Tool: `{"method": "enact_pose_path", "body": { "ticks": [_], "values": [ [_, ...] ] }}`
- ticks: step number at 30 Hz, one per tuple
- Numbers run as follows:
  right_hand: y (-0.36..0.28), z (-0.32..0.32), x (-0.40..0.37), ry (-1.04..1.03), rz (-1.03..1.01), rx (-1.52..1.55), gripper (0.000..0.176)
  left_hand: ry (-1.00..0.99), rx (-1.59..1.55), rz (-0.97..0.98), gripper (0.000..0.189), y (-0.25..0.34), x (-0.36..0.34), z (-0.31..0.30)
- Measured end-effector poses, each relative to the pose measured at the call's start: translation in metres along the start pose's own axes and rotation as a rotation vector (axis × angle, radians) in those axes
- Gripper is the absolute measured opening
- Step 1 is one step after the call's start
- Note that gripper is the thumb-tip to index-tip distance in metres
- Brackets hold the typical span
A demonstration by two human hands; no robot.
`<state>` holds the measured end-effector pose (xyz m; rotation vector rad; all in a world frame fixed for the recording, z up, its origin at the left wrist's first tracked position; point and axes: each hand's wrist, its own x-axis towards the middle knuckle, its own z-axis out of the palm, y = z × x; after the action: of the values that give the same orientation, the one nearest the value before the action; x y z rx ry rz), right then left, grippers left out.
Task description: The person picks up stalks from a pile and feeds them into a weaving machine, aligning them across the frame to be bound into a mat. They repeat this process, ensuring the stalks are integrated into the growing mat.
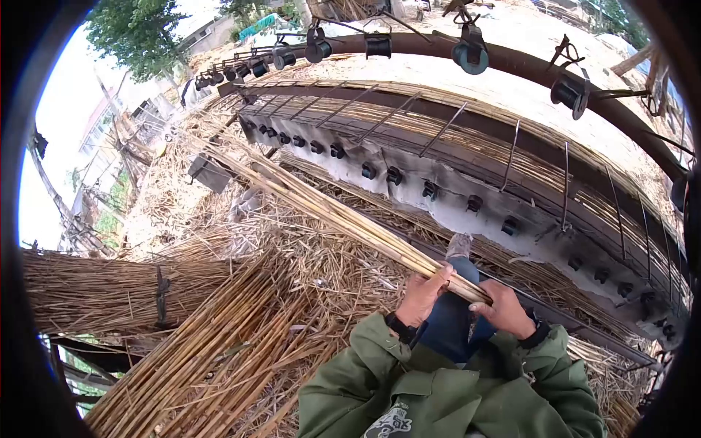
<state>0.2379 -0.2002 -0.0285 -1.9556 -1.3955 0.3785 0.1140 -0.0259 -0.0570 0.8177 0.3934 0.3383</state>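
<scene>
A thin bundle of long pale reeds (332, 212) stretches from my lap toward the upper left. My left hand (425, 293) is closed around it, thumb on top, a little way in from the near end. At that near end, my right hand (504, 310) grips the reeds between thumb and fingers. The bundle passes above my knee, and its far end lies out over the straw-covered ground. Just beyond my hands runs a long metal weaving frame (409, 168) with a row of dark spools along its side.
Overhead curves a metal pipe (511, 58) hung with wire spools (469, 56). Upright metal rods (511, 157) stick up along the frame. Loose reeds (197, 358) lie at the lower left beside a tied reed bundle (95, 288). Broken straw (314, 270) litters the ground.
</scene>
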Motion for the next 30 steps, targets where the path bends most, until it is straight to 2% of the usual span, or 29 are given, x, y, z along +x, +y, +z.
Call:
{"method": "enact_pose_path", "body": {
  "ticks": [1,2,3,7,11,17,22,25,30],
  "values": [
    [0.012,-0.007,-0.003,0.004,0.019,0.102,0.036,0.013,0.012,0.006,0.021,-0.003,0.0,0.007],
    [0.017,-0.014,-0.006,0.006,0.035,0.205,0.031,0.0,0.024,0.003,0.021,-0.007,0.0,0.011],
    [0.016,-0.018,-0.012,0.044,0.045,0.201,0.014,-0.007,0.034,0.002,0.021,-0.011,0.0,0.014],
    [0.023,-0.019,-0.017,0.083,0.083,0.14,0.008,0.032,0.016,0.006,0.021,-0.024,-0.004,0.022],
    [0.019,-0.006,-0.017,0.231,0.038,0.071,0.006,0.081,0.023,0.064,0.02,-0.028,0.0,0.021],
    [0.025,-0.01,-0.014,0.331,0.064,0.044,0.006,0.11,0.038,0.055,0.017,-0.037,0.01,0.017],
    [0.029,-0.025,-0.016,0.203,0.02,0.075,0.013,0.034,-0.056,0.079,0.015,-0.031,0.007,0.024],
    [0.035,-0.04,-0.019,0.123,-0.015,0.088,0.017,0.101,-0.056,0.089,0.014,-0.033,0.005,0.024],
    [0.024,-0.103,-0.037,0.364,-0.009,-0.172,0.02,0.207,-0.035,0.149,0.012,-0.029,-0.001,0.028]
  ]
}}
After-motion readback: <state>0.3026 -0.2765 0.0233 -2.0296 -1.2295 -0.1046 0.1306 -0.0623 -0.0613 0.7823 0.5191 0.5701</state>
